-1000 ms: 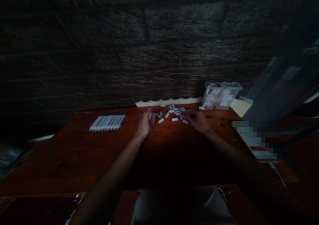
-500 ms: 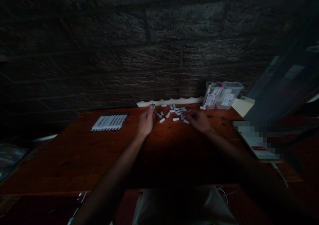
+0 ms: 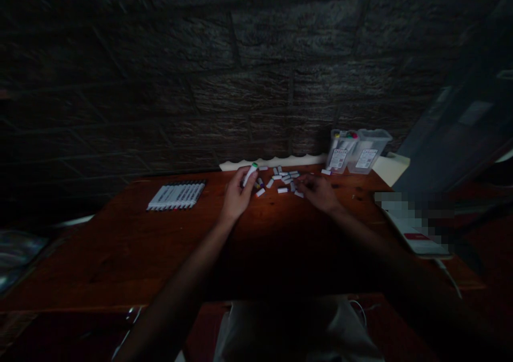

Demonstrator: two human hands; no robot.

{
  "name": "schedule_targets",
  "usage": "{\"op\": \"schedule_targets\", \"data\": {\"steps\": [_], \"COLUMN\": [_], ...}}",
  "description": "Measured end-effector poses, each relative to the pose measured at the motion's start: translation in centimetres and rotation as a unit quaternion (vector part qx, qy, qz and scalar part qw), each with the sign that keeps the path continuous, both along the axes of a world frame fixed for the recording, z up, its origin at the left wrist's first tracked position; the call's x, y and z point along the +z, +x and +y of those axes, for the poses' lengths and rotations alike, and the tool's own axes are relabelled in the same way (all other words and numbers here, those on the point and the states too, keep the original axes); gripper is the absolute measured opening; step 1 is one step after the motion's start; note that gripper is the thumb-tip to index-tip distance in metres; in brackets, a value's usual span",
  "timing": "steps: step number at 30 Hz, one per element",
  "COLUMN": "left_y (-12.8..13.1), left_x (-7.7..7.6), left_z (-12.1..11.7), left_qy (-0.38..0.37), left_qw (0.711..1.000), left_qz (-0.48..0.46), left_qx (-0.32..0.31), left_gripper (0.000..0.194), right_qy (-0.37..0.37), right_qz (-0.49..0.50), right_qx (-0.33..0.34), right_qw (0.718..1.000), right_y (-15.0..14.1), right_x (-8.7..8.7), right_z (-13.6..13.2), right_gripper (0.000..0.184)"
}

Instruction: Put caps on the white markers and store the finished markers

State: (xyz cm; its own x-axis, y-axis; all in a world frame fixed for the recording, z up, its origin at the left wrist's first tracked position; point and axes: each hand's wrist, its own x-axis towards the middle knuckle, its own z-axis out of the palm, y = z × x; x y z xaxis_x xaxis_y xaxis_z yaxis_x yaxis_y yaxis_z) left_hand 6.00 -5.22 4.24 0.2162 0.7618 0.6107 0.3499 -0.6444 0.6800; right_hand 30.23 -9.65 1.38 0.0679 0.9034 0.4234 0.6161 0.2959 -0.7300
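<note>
My left hand [image 3: 237,195] is closed round a white marker [image 3: 250,174] with a green end, tilted up and to the right. Just right of it, short white marker caps [image 3: 277,177], some with coloured ends, lie scattered in a loose pile. At the pile's right edge is my right hand [image 3: 318,192], its fingers bent and drawn together by the caps. Whatever those fingertips hold, if anything, is too dark and small to make out. A neat row of white markers with black ends [image 3: 176,195] lies to the left on the wooden table [image 3: 120,255].
Two clear plastic boxes [image 3: 368,154] with labels stand at the back right, the left one holding some markers. One cap [image 3: 326,172] lies before them. A white wavy-edged strip [image 3: 276,162] runs along the stone wall. A partly blurred device [image 3: 425,243] sits at the right edge.
My left hand has turned, so the green-ended marker now shows more fully and points up to the right. The right hand stays in nearly the same place by the caps.
</note>
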Motion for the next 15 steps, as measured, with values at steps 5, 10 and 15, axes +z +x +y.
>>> {"op": "schedule_targets", "data": {"steps": [5, 10, 15], "left_y": [0.29, 0.00, -0.64], "left_x": [-0.08, -0.03, 0.03], "left_z": [-0.41, -0.38, -0.08], "left_qy": [-0.010, -0.048, -0.108], "left_qw": [1.000, 0.998, 0.989], "left_qz": [0.013, -0.011, -0.081], "left_qx": [0.011, 0.037, 0.069], "left_gripper": [0.028, 0.040, 0.060], "right_qy": [-0.004, -0.006, -0.007], "right_qz": [-0.003, -0.009, 0.008], "right_qx": [0.006, 0.005, 0.009], "right_qw": [1.000, 1.000, 1.000], "right_y": [-0.03, -0.05, 0.07], "right_x": [0.23, 0.29, 0.11], "right_z": [-0.13, -0.15, -0.08], "right_gripper": [0.024, 0.023, 0.025]}}
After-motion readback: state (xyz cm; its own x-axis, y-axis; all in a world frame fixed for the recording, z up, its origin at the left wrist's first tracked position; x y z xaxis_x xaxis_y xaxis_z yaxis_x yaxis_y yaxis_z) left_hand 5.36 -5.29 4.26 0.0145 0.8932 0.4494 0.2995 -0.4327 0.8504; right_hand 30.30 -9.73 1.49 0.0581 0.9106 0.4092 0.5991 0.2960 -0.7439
